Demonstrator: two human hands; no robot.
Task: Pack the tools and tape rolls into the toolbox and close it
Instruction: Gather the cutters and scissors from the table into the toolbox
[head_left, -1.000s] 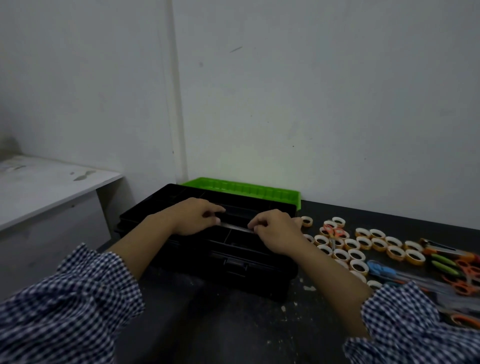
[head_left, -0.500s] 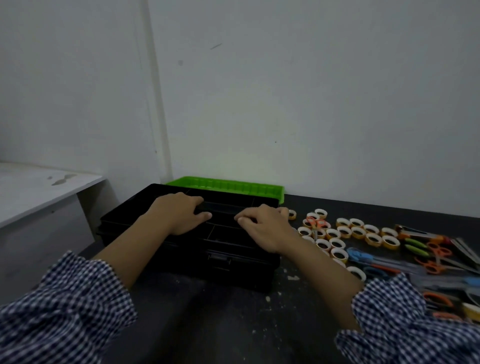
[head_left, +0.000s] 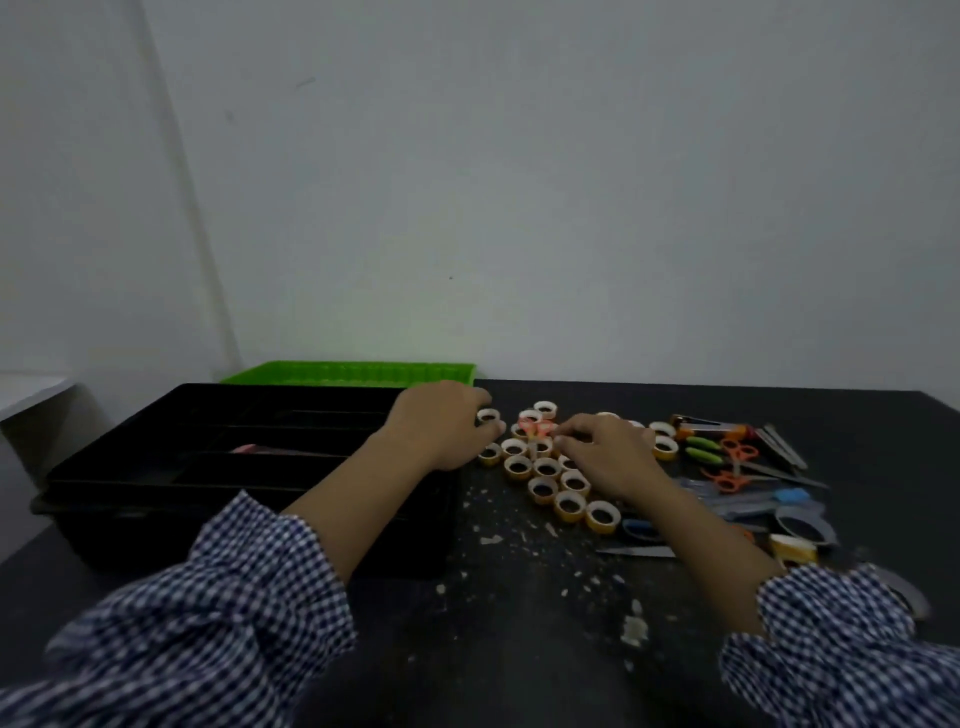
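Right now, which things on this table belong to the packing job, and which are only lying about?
Belong to the job: black toolbox, green lid or tray behind it, tape rolls, scissors, left hand and right hand among the rolls (grip unclear).

Only lying about: white crumbs on the dark table, pale bench at far left.

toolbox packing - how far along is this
Barely begun. Done: the open toolbox shows only something pinkish in one compartment. In hand: the left hand seems to pinch one of the tape rolls; the right hand is over them, grip unclear. Left: nearly all rolls, the scissors and other tools lie on the table; box unclosed.
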